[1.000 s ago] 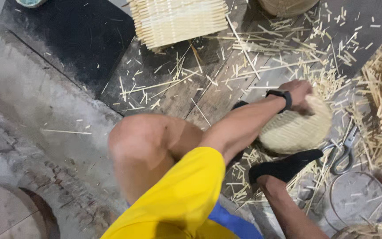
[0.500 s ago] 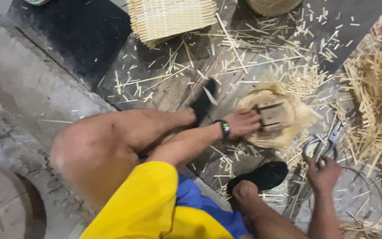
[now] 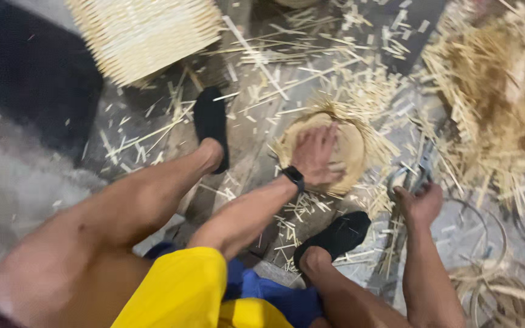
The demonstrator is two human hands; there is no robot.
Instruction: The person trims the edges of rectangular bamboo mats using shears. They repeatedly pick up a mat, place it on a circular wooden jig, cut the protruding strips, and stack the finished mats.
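Head view looks down at the left hand (image 3: 317, 155) pressed flat on a small, unfinished woven basket (image 3: 326, 152) on the floor, loose strip ends bristling around its rim, untrimmed. Beside it, the right hand (image 3: 419, 203) grips scissors (image 3: 417, 173).

Left hand (image 3: 315, 155) on woven disc (image 3: 347, 152)

Person, seen from above: bare arms and bare legs. Yellow short-sleeved top (image 3: 180, 288) over blue shorts (image 3: 268, 297). Black wristband with a small square face (image 3: 293, 177) just behind the left hand (image 3: 316, 155). Right hand (image 3: 420, 203) and wrist unadorned. Black slip-on shoes (image 3: 211, 124) on both feet.
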